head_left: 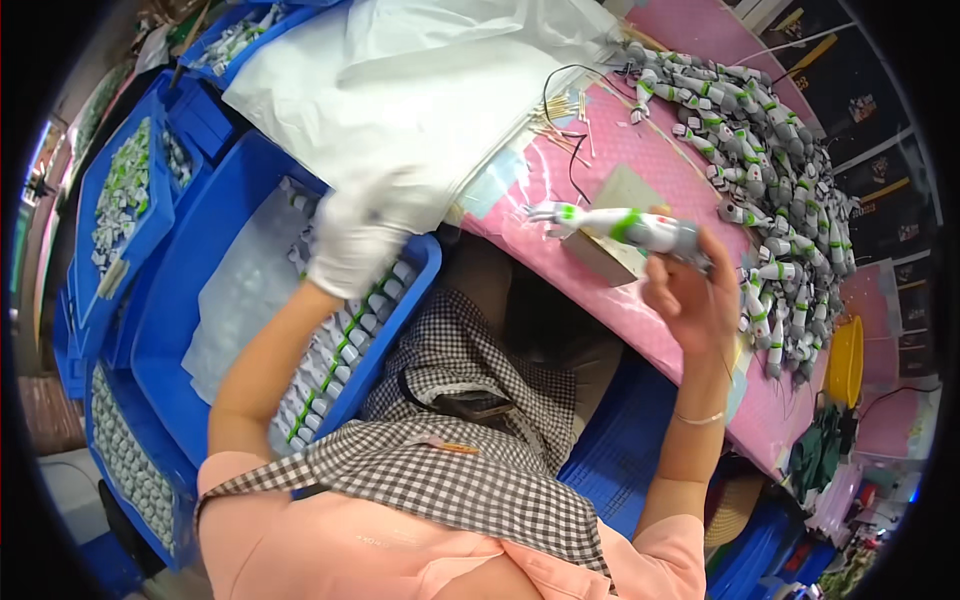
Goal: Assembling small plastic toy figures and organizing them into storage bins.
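Observation:
In my right hand (692, 295), which is bare, a toy robot arm (628, 226) is gripped by its grey end. It is white and grey with green bands, and its small fingers point left over the pink table. My left hand (362, 232) wears a white glove and is smeared by motion, so its fingers do not show clearly. It hovers above the near right side of a blue bin (165, 330), where several similar white, grey and green toy parts (335, 365) lie in rows.
A grey block (607, 255) stands on the pink table (545, 170), with cotton swabs (588, 125) behind it. Many toy arms (790, 200) are heaped to the right. White sheeting (400, 90) covers the far left. Blue trays of small parts (125, 195) stand at left; a yellow basket (845, 360) hangs right.

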Tool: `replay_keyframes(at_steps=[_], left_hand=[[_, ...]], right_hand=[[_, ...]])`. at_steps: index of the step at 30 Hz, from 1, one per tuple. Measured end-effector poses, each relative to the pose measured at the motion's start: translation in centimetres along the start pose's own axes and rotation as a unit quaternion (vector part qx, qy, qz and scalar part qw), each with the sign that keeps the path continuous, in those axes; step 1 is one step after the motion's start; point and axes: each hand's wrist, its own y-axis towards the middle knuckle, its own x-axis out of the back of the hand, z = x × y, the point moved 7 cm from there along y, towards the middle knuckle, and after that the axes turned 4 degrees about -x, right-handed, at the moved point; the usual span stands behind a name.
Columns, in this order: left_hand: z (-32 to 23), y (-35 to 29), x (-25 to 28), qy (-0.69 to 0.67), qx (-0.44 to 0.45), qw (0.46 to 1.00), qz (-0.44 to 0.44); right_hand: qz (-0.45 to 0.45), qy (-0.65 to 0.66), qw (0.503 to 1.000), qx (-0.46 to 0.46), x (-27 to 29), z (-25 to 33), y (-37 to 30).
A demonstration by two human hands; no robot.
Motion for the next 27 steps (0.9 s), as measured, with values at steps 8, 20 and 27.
replay_keyframes(at_steps=[8, 20, 27], left_hand=[[-10.9, 5.8, -13.1, -0.413, 0.12, 0.889, 0.16], [-11.3, 4.1, -16.9, -0.803, 0.328, 0.485, 0.114], [-11.3, 3.6, -16.7, -0.783, 0.36, 0.487, 0.145]], right_hand=[[0.063, -0.043, 0.984, 0.163, -0.6, 0.8, -1.2], [0.211, 0.212, 0.936, 0.185, -0.3, -7.0, 0.0], [-0.042, -0.262, 0.897, 0.352, -0.6, -3.1, -2.4]])
